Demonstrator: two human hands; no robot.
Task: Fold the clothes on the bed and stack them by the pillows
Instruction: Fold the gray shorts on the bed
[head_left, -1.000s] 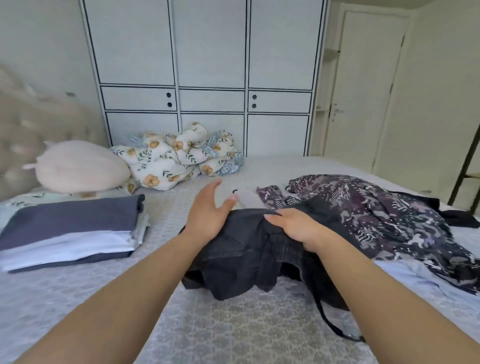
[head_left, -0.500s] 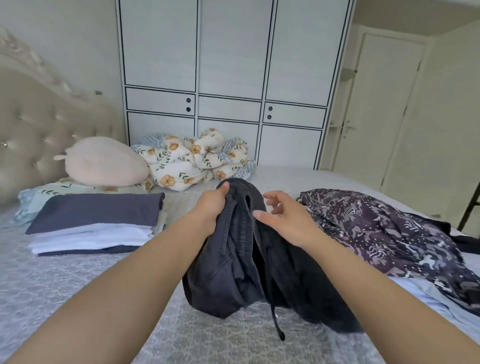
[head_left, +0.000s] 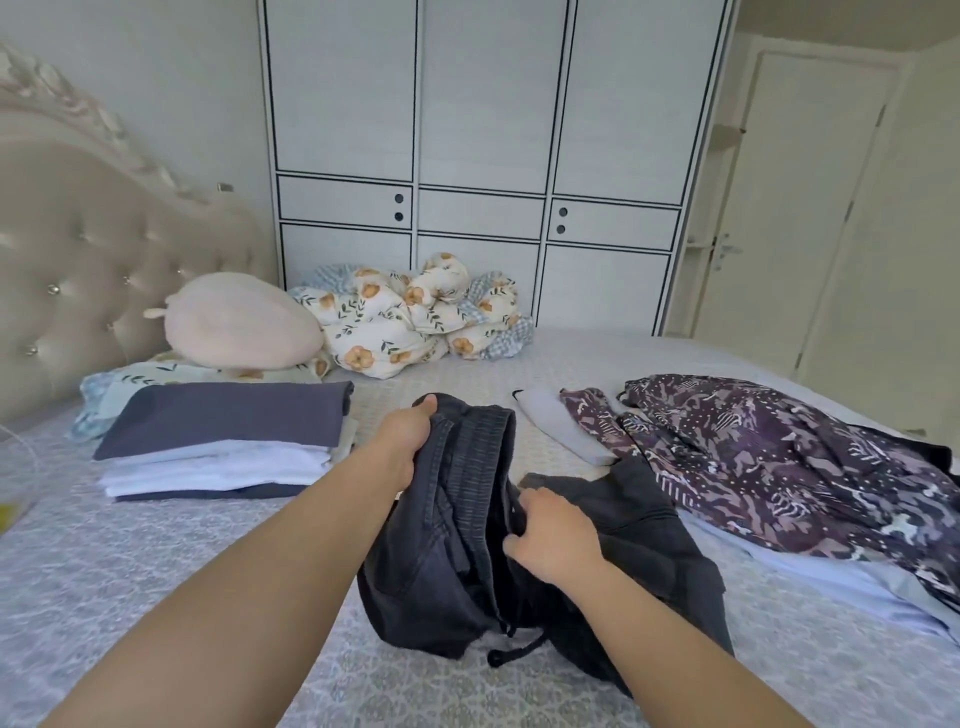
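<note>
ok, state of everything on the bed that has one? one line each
dark shorts: unfolded, bunched, waistband lifted
left hand: grips the shorts' waistband
right hand: fingers curled into the shorts' fabric
folded stack: folded, neat, beside the pillows
patterned garment: unfolded, spread in a heap
white garment: unfolded, partly under the patterned garment
floral duvet: crumpled by the wardrobe
wardrobe: doors closed

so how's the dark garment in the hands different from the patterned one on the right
The dark garment is plain charcoal; the patterned garment is purple with pale prints. The dark one is gripped by the left hand and right hand and partly lifted; the patterned one lies untouched, spread out. Both are unfolded on the bed.
</note>
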